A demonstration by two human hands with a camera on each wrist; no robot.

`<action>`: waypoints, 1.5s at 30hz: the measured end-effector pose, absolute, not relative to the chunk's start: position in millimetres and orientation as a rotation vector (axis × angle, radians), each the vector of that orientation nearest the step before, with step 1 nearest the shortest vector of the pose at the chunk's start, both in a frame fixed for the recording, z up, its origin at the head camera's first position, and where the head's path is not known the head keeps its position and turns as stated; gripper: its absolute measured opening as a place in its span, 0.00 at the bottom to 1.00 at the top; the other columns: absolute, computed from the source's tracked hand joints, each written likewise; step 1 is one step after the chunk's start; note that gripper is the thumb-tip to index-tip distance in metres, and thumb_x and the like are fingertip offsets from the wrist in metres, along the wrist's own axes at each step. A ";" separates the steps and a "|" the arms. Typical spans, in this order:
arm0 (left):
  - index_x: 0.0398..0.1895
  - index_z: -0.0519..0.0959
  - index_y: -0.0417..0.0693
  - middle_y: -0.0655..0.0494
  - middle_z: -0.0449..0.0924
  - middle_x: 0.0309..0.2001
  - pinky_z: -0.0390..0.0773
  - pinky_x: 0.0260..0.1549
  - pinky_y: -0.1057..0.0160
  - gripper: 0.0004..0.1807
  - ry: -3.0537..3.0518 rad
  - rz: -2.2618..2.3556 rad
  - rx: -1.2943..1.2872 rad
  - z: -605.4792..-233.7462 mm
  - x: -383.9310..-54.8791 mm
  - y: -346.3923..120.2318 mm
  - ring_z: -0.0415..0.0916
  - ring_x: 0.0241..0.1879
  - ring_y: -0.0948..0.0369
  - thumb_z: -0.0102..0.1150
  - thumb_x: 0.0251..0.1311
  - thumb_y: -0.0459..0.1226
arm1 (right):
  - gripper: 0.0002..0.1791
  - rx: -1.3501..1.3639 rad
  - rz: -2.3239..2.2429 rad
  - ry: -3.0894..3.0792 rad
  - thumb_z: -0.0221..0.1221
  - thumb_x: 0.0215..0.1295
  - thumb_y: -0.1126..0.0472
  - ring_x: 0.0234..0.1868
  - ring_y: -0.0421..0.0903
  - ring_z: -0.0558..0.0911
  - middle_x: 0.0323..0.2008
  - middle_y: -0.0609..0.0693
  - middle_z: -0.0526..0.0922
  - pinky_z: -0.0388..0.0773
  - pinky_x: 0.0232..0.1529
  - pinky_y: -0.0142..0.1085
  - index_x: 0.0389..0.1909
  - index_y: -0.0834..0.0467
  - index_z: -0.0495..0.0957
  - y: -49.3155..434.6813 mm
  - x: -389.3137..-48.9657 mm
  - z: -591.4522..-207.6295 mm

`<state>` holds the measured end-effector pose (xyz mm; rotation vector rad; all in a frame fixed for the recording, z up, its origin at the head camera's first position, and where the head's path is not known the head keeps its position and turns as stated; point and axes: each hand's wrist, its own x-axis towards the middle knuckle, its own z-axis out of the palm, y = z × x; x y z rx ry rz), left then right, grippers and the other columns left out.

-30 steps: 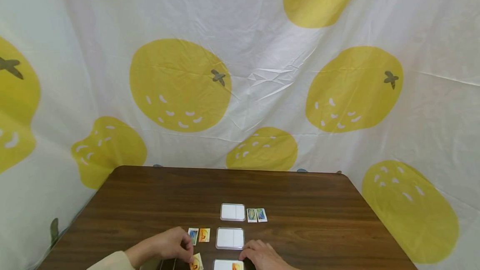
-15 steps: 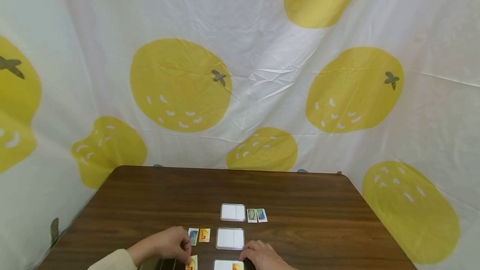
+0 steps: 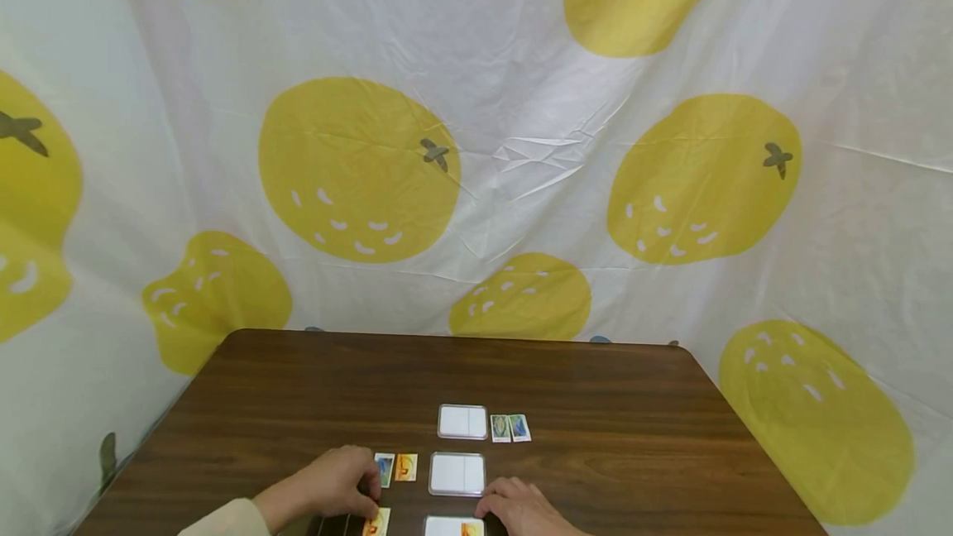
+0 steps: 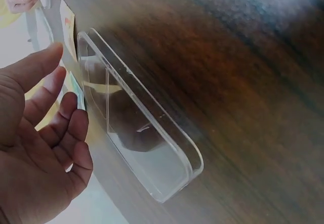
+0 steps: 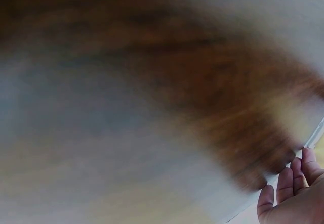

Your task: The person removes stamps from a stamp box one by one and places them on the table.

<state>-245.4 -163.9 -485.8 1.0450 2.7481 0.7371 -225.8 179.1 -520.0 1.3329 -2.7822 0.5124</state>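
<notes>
My left hand (image 3: pixel 338 478) is at the lower left of the head view, fingertips right at the corner of a small orange picture card (image 3: pixel 377 522). In the left wrist view its thumb and fingers are spread apart, loosely bent, with the thumb tip beside an orange card (image 4: pixel 68 28). Close by that hand stands a clear plastic lid or box (image 4: pixel 147 118). My right hand (image 3: pixel 524 507) rests at the right side of the nearest clear-rimmed white case (image 3: pixel 444 527), which has an orange card (image 3: pixel 472 528) in its right part. Extended fingertips meet its edge in the right wrist view.
Two more white cases, a middle one (image 3: pixel 457 474) and a far one (image 3: pixel 462 421), lie in line on the brown table (image 3: pixel 610 404). A blue card (image 3: pixel 384 468) and an orange card (image 3: pixel 405 467) lie left; two greenish cards (image 3: pixel 510 428) lie right. A lemon-print curtain hangs behind.
The orange card at my left fingertips has shifted slightly left and turned to a different slant. The left hand has moved slightly left; the right hand has stayed in place.
</notes>
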 end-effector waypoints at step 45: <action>0.35 0.82 0.42 0.61 0.77 0.31 0.71 0.32 0.68 0.06 2.418 1.559 0.819 -502.4 -223.4 -88.5 0.69 0.30 0.70 0.69 0.57 0.35 | 0.19 1.312 0.543 -2.824 0.63 0.62 0.39 0.49 0.38 0.72 0.48 0.40 0.75 0.71 0.44 0.42 0.45 0.48 0.81 178.7 -225.2 -518.4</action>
